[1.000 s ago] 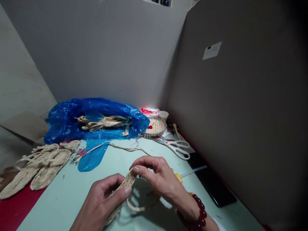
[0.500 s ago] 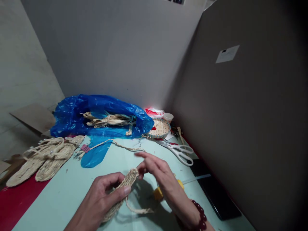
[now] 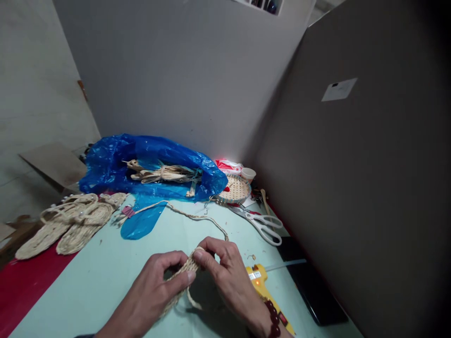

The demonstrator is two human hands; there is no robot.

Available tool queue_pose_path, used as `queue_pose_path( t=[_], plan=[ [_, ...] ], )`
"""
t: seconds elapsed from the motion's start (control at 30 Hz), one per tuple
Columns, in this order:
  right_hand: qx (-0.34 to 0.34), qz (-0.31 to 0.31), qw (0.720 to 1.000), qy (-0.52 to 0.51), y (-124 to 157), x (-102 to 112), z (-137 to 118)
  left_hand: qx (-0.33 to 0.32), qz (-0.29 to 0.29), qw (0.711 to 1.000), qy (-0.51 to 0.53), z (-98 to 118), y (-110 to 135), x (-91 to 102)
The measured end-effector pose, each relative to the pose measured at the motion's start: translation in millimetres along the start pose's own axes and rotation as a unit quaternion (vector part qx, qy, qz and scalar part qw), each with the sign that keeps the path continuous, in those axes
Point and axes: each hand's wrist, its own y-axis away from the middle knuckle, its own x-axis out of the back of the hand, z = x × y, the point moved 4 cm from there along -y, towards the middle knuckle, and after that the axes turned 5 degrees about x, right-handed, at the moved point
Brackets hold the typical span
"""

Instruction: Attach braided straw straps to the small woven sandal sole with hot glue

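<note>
A braided straw sole (image 3: 190, 264) is tilted up above the table between both hands. My left hand (image 3: 157, 281) grips its side, thumb on the near face. At the upper tip, my right hand (image 3: 225, 270) pinches the edge of the straw sole between thumb and fingers. A loose cord end (image 3: 193, 300) hangs below the sole. From behind the right hand, a thin straw braid (image 3: 190, 216) runs back across the table to a pink clip (image 3: 128, 211). Beside the right forearm lies a yellow glue gun (image 3: 259, 279) with an orange light showing.
Straw sandals with beads (image 3: 84, 220) lie at the left. A blue plastic bag (image 3: 165, 145) holding straw bundles (image 3: 162, 173) stands at the back. White-handled scissors (image 3: 262, 225), a round woven basket (image 3: 239, 188) and a black phone-like slab (image 3: 317, 295) are to the right.
My right hand has closed from spread fingers to a pinch on the sole's tip. The right forearm has shifted left, uncovering more of the glue gun. The view has tilted slightly.
</note>
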Motion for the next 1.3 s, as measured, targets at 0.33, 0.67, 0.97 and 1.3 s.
queue_pose_path(
  t=[0.33,0.67,0.97,1.3],
  plan=[
    [0.000,0.128,0.970,-0.207,-5.5,31.2,8.3,0.043,-0.008,0.997,0.062,-0.9,3.1,-1.6],
    [-0.018,0.112,0.970,-0.214,-3.6,26.8,4.0,0.072,0.056,0.968,0.233,19.8,23.5,-9.1],
    [0.001,0.069,0.992,-0.107,1.4,14.8,-5.9,0.140,0.093,0.951,0.259,17.5,30.3,-6.5],
    [0.038,0.082,0.991,-0.103,3.9,17.7,-14.4,0.153,0.072,0.948,0.270,18.1,30.0,-5.3]
  ],
)
